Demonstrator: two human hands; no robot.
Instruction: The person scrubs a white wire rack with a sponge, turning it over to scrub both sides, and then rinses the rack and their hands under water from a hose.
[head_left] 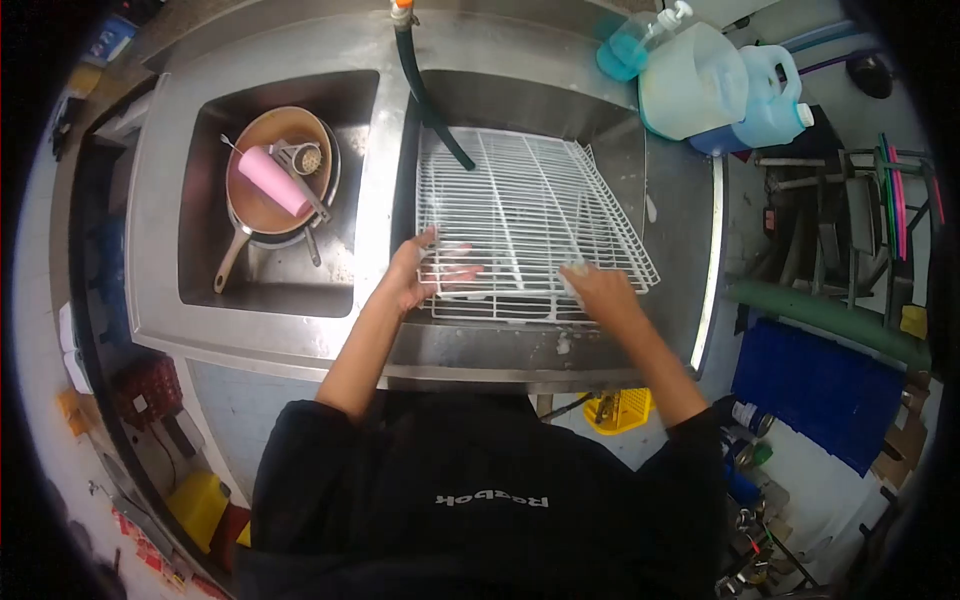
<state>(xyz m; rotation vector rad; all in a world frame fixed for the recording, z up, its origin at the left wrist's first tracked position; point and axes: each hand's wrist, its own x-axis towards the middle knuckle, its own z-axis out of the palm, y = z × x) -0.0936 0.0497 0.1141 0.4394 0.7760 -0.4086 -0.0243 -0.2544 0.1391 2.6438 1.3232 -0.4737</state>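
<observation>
A white wire rack (515, 215) lies tilted in the right sink basin, its near edge raised toward me. Part of a second white wire rack (500, 308) shows beneath it. My left hand (420, 272) grips the upper rack at its near left corner, with the thumb on top and fingers visible under the wires. Near the front right of the same rack, my right hand (600, 290) is closed around a small pale sponge-like pad (573, 278), pressed on the wires. Fingers hide most of this pad. A dark green hose (425, 105) hangs down over the rack's far part.
The left basin (335, 265) holds a brown pan (240, 190), a pink cup (272, 180) and utensils. Blue soap bottles (625, 55) and a large jug (695, 80) stand at the back right. A yellow basket (620, 412) sits below the sink's front edge.
</observation>
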